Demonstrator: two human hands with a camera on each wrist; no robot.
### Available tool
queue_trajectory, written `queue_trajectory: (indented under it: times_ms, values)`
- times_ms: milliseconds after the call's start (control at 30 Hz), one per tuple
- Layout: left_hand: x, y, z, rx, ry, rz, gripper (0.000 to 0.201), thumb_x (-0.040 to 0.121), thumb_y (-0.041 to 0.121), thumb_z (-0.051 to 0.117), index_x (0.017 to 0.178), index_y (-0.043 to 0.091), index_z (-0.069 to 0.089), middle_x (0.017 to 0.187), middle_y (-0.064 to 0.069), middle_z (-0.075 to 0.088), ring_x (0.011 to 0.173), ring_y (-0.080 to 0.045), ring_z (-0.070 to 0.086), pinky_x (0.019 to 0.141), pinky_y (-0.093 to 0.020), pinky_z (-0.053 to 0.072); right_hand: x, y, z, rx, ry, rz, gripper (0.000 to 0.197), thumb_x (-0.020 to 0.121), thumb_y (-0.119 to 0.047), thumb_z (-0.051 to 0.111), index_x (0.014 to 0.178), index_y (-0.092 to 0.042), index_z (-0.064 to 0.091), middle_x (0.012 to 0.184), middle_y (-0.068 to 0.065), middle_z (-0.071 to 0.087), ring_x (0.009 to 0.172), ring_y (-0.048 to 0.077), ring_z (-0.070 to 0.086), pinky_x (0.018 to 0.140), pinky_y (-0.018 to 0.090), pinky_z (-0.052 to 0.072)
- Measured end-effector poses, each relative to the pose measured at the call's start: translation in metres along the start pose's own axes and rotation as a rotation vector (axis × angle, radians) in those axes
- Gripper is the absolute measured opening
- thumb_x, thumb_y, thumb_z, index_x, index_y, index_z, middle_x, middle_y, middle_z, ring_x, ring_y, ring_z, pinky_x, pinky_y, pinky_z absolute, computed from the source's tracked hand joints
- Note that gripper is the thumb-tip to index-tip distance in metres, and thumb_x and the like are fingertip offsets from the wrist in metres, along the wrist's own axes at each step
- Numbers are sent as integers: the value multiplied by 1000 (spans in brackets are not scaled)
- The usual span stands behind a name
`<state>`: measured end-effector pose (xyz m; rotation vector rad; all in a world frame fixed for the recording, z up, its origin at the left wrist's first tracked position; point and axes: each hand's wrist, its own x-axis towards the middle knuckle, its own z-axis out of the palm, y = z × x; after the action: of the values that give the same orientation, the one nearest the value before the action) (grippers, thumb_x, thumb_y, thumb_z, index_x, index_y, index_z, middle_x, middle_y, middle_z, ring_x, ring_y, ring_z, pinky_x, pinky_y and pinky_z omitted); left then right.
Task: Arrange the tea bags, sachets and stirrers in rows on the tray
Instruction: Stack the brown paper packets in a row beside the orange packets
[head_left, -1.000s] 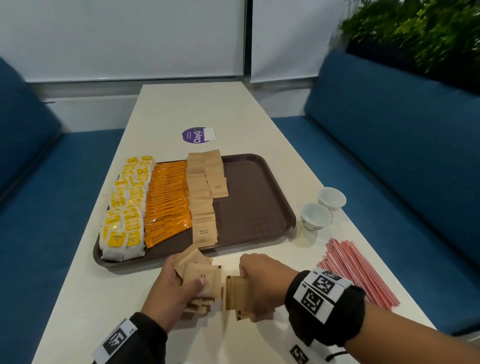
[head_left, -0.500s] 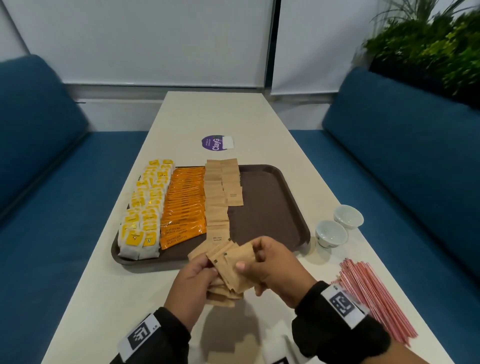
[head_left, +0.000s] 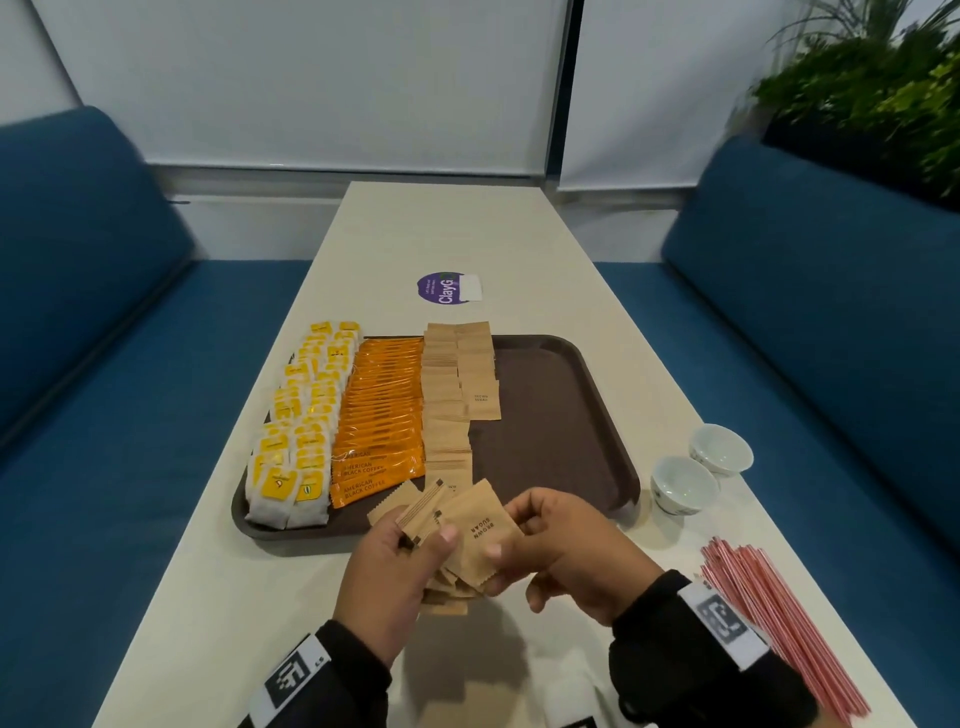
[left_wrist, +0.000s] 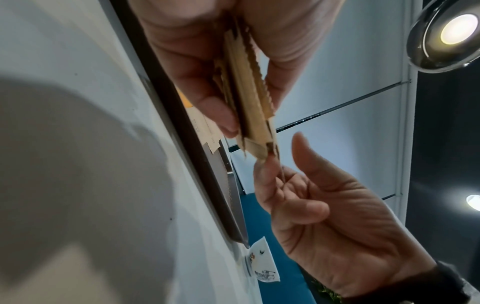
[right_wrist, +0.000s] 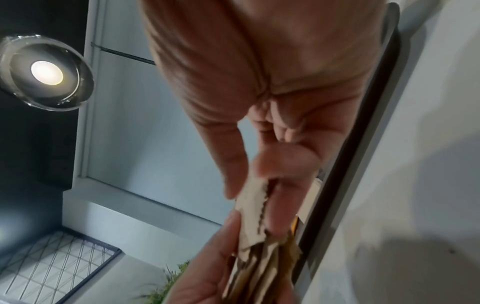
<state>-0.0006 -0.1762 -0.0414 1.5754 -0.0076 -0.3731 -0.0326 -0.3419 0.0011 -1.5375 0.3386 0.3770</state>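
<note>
Sugar sachets sat fanned in your two hands at the lower centre of the head view, held above the table just below the tray's near rim. Your left hand clamped the bulk of the stack, thumb on top and fingers curled beneath. Your right hand pinched the uppermost sachet, the one lettered BROWN SUGAR, by its right edge between thumb and fingertips. In the left wrist view the stack showed edge-on between thumb and fingers; the right wrist view showed the same pinch on the top piece.

What mattered for your next move, as I judge it, was this: the short sachet row ended in the upper middle of the tray, up and slightly left of your right hand, with bare tray running down from it toward you. The full brown row lay just left of it, then the coffee sticks and the tea bags at far left. Your right hand was the nearer one to that gap. The pinched sachet lay slanted, so it probably needed a small turn to square with the row. The stirrers waited untouched on the table at lower right.
</note>
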Motion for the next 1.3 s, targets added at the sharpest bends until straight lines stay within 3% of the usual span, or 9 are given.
queue_trajectory:
  times_ms: [167, 367, 433, 500, 667, 767, 933, 1133, 1300]
  values:
    - [5, 4, 0, 4, -2, 25, 12, 86, 12, 62, 95, 20, 66, 79, -1, 74, 67, -16, 71, 51, -29, 55, 8, 0, -1, -9, 141, -43, 18, 78, -2, 73, 79, -7, 55, 69, 6, 67, 50, 12, 55, 40, 21, 37]
    - [14, -2, -8, 45, 12, -28, 15, 84, 17, 65, 98, 22, 66, 89, -4, 74, 82, -27, 69, 67, -44, 58, 23, -27, -8, 128, 256, -138, 7, 92, -14, 57, 88, -10, 54, 90, 8, 66, 79, 21, 64, 70, 37, 55]
    - [16, -3, -12, 44, 25, -48, 16, 84, 17, 65, 99, 23, 66, 93, -3, 73, 87, -25, 68, 73, -47, 57, 30, -45, -18, 273, 263, -150, 10, 98, -15, 44, 100, -7, 50, 92, 9, 69, 81, 25, 69, 63, 43, 57]
    - [18, -5, -16, 34, 38, -74, 15, 84, 15, 64, 97, 23, 65, 93, -4, 72, 87, -25, 68, 69, -45, 58, 42, -63, -29, 281, 263, -172, 12, 100, -11, 37, 100, -6, 48, 79, 7, 73, 71, 24, 70, 50, 36, 54]
    - [22, -7, -24, 23, 71, -87, 16, 83, 14, 65, 98, 20, 65, 89, 2, 72, 78, -11, 68, 52, -19, 51, 104, -81, -55, -311, 362, -123, 11, 88, -4, 59, 87, -13, 52, 78, 6, 63, 53, 13, 54, 43, 21, 41]
    - [26, -7, -26, -17, 86, -123, 15, 83, 13, 66, 95, 22, 64, 92, -1, 69, 80, -15, 66, 46, -20, 50, 140, -82, -58, -534, 316, 16, 14, 83, -6, 69, 79, -11, 57, 68, 5, 59, 50, 12, 49, 41, 20, 41]
    - [31, -5, -31, 1, 133, -101, 17, 80, 12, 69, 83, 28, 63, 89, 1, 69, 80, -13, 62, 43, -12, 45, 181, -76, -55, -664, 206, 242, 9, 89, -11, 63, 96, -5, 62, 94, 13, 67, 72, 19, 56, 83, 34, 52]
    - [31, 1, -30, -52, 137, -107, 18, 81, 7, 66, 80, 24, 61, 71, 9, 68, 59, -7, 63, 35, -9, 39, 187, -75, -55, -691, 261, 368, 22, 91, -17, 62, 108, -2, 62, 70, 6, 62, 48, 12, 53, 54, 27, 45]
    - [32, 0, -22, -113, 106, -132, 18, 82, 1, 64, 80, 18, 61, 52, 15, 66, 46, 4, 61, 33, -11, 40, 199, -76, -50, -713, 239, 421, 31, 92, -24, 60, 116, -4, 60, 69, 3, 61, 61, 12, 54, 91, 33, 48]
